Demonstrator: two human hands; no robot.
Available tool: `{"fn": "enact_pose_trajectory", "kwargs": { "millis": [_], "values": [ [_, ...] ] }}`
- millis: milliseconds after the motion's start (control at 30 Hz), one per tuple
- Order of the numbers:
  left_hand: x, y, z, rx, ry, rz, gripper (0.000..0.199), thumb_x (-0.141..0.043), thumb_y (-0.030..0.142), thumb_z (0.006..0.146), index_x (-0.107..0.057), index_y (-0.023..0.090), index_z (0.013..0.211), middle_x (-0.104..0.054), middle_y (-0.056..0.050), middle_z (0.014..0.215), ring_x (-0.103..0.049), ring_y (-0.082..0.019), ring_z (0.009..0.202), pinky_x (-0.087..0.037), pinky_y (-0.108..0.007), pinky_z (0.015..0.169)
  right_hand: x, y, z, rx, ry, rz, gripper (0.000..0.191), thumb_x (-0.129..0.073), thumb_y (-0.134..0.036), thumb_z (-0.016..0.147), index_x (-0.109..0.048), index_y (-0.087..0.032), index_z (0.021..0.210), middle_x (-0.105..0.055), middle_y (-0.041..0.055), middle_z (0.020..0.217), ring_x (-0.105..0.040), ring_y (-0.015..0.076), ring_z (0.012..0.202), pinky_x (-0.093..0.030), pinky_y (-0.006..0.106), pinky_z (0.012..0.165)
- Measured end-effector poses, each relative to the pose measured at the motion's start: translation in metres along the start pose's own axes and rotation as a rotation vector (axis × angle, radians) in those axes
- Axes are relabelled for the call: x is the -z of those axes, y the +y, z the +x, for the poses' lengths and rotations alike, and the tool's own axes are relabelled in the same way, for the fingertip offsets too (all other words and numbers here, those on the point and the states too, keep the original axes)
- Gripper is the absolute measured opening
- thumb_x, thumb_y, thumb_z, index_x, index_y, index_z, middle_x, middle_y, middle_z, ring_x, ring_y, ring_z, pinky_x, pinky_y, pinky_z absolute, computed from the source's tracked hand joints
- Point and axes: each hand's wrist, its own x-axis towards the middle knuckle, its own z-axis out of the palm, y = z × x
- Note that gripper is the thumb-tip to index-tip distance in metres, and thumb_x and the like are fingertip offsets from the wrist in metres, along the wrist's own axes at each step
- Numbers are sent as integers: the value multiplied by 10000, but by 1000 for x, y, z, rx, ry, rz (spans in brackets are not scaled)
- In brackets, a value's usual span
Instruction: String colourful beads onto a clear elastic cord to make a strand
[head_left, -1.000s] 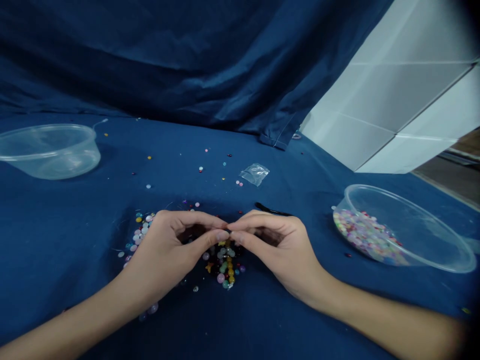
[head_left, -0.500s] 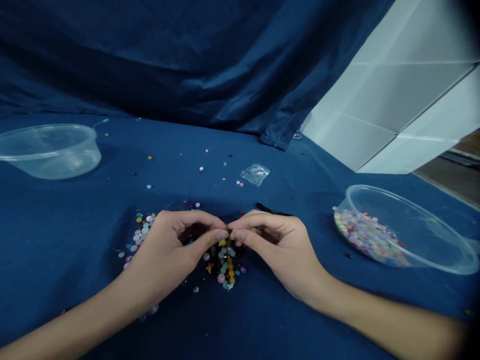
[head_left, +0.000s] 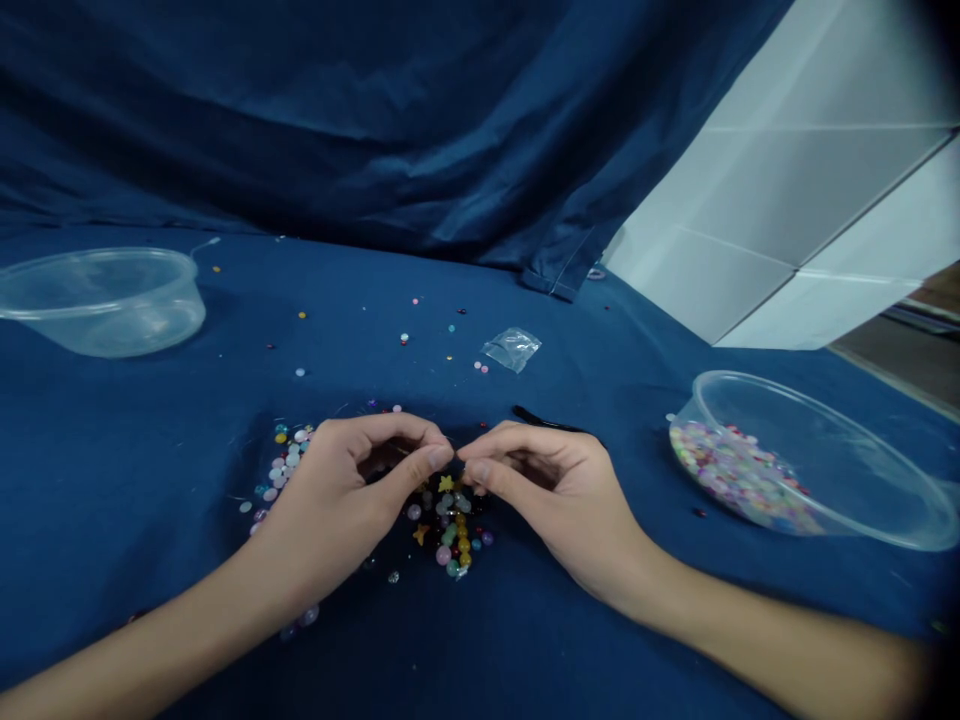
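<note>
We are curving our left hand (head_left: 337, 490) and right hand (head_left: 562, 500) inward over a heap of beads (head_left: 450, 525) on the cloth, directly in front of us, with smooth round beads, glossy dark ones and yellow star shapes lying together. Our thumbs and fingers are drawn into two tight pinches, and the fingertips (head_left: 439, 457) of the left hand are almost touching those of the right just above the heap; we cannot tell whether they have hold of anything, because whatever lies between them is hidden or too fine to see. A looser scatter of pale beads (head_left: 281, 470) is lying just beside our left hand, and a thin black strip (head_left: 544, 420) is poking out behind our right hand. Farther ahead, tiny loose beads (head_left: 427, 335) are dotting the blue cloth (head_left: 150, 480), and a crumpled clear plastic bag (head_left: 512, 349) is lying among them. To our right, a round clear plastic tub (head_left: 810, 460) is sitting tilted, holding a shallow drift of pastel beads (head_left: 739, 475). To our left, a similar smooth tub (head_left: 101, 302) is resting well apart from the hands. Behind them, a dark blue fabric drape (head_left: 300, 120) is falling in soft folds beside a flat-sided white panel (head_left: 810, 170).
</note>
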Motion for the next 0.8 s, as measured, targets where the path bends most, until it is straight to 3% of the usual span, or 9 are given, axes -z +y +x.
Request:
{"fn": "enact_pose_trajectory", "kwargs": {
  "millis": [800],
  "values": [
    [-2,4,-2,-9,11,-16,116,-665,347,889,-753,273,901,-713,33,812,-654,-148,752,-494,-207,671,0,1,0,10,-15,-9,53,-727,-234,831,-763,-195,832,-709,17,749,-630,135,675,-497,269,637]
  ]
}}
